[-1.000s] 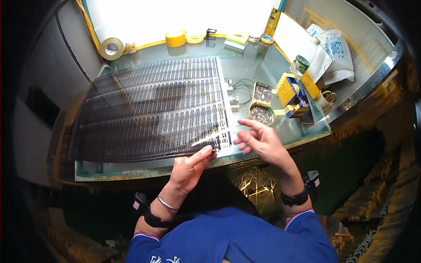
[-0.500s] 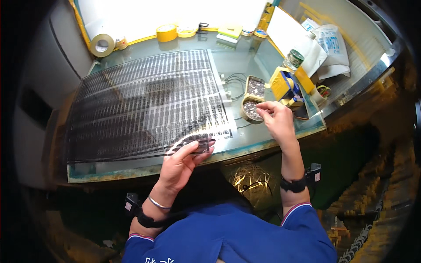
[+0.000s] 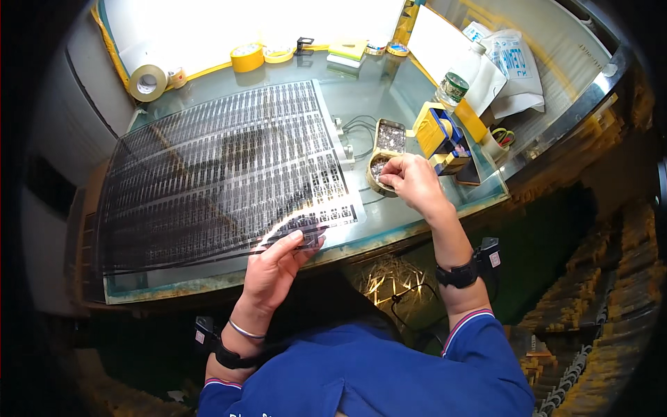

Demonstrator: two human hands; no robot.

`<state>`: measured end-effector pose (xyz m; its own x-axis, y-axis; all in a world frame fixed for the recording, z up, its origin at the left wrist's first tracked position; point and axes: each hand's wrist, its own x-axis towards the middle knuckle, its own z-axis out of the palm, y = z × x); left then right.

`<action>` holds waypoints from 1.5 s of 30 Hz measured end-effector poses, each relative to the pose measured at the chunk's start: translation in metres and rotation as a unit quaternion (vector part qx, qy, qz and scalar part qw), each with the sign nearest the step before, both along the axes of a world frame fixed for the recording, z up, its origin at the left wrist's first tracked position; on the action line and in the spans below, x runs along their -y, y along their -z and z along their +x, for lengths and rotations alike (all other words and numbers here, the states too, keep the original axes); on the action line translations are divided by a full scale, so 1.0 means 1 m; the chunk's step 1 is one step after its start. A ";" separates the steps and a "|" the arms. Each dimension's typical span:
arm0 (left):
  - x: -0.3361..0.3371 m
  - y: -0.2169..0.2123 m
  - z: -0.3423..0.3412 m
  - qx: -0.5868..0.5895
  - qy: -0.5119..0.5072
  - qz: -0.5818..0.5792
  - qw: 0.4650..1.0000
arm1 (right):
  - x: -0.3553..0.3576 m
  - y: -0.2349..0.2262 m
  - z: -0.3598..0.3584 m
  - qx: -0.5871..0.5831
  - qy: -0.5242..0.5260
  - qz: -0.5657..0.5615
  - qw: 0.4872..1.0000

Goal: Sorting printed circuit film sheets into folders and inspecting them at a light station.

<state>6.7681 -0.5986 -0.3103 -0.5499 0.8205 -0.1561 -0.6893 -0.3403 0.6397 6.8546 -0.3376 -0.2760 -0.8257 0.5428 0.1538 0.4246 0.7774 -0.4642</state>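
Note:
A large, dark transparent film sheet [image 3: 215, 163] printed with rows of small repeated patterns lies on a glass-topped table [image 3: 389, 233]. My left hand [image 3: 273, 272] grips its near edge, close to the right corner, thumb on top and fingers beneath. My right hand [image 3: 417, 184] is at a round tub [image 3: 375, 186] full of small grey and whitish bits. Its thumb and fingers are pinched together over the contents; whatever is between the fingertips is hidden. Touching the tub's far side is a rectangular container [image 3: 391, 136] of similar bits.
Right of the tub stands a yellow-and-blue tape dispenser [image 3: 436, 132], with a plastic bottle [image 3: 458, 78] behind it. Tape rolls [image 3: 247, 58] line the back edge, another roll [image 3: 147, 83] at left. Cables [image 3: 361, 128] run between sheet and containers. Scissors [image 3: 501, 137] sit in a holder.
The view has shifted slightly, so the table things sit further left. My right fingertips have come lower and further over the tub. My left hand keeps its grip on the sheet.

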 end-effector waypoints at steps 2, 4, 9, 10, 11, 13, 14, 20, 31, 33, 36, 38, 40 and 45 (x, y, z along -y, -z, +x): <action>0.000 0.001 -0.001 0.011 0.004 0.004 1.000 | -0.001 0.006 0.002 -0.066 -0.023 0.080 0.994; -0.002 -0.001 -0.002 0.022 0.008 0.008 1.000 | -0.003 0.006 0.004 -0.094 -0.036 0.072 0.992; 0.000 -0.006 -0.004 0.029 0.039 0.030 0.998 | 0.003 0.004 0.005 -0.121 -0.020 -0.068 0.990; 0.000 -0.005 -0.004 0.033 0.038 0.035 0.998 | 0.002 0.006 0.006 -0.137 -0.031 -0.032 0.990; 0.000 -0.005 -0.004 0.033 0.037 0.035 0.998 | 0.001 0.007 0.007 -0.153 -0.043 0.004 0.987; -0.001 -0.003 -0.003 0.029 0.033 0.034 0.998 | -0.003 0.011 0.009 -0.163 -0.040 -0.003 0.986; -0.001 -0.004 -0.003 0.028 0.033 0.035 0.998 | -0.004 0.012 0.009 -0.173 -0.038 -0.010 0.984; -0.001 -0.004 -0.002 0.019 0.021 0.028 0.999 | 0.004 0.001 0.010 -0.154 0.031 -0.153 0.976; -0.001 -0.006 -0.002 0.011 0.030 0.028 0.999 | 0.000 0.009 0.014 -0.170 0.017 -0.073 0.983; -0.001 -0.005 -0.003 0.009 0.029 0.026 0.999 | 0.004 0.007 0.014 -0.173 0.009 -0.064 0.983; -0.001 -0.002 -0.003 0.006 0.025 0.019 0.999 | 0.011 0.002 0.013 -0.160 0.020 -0.092 0.983; -0.001 -0.002 -0.003 0.033 0.033 0.030 0.998 | 0.014 0.003 0.011 -0.208 0.028 -0.137 0.968; -0.001 -0.004 -0.003 0.024 0.036 0.035 0.998 | 0.021 0.003 0.011 -0.221 0.019 -0.151 0.963; 0.000 -0.005 -0.003 0.031 0.040 0.045 0.998 | 0.056 0.000 0.005 -0.237 -0.182 -0.156 0.941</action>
<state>6.7648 -0.5988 -0.3050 -0.4736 0.8736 -0.1116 -0.7539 -0.3366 0.5641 6.8593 -0.3940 -0.2761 -0.8445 0.3167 0.4319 -0.1566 0.6251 -0.7646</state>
